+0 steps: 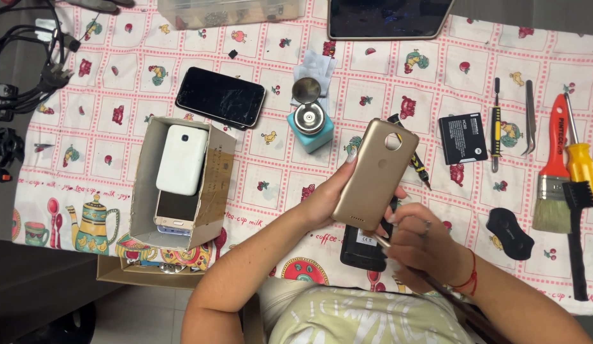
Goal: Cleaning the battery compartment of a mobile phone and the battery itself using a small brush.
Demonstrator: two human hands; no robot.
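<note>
Gold plastic phone back cover [373,173] sits mid-frame, clamped along its left edge by the left hand [325,197]; thin, light, slick and probably bendy, best gripped by its rims. Right hand [419,239] is closed on a slim tool [380,241] at its lower edge.

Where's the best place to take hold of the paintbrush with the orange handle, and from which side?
Grip the paintbrush by its orange handle, from above. It lies flat, bristles toward the person, between tweezers and a yellow screwdriver close alongside, so fingers fit best at the handle's narrow far end.
</note>
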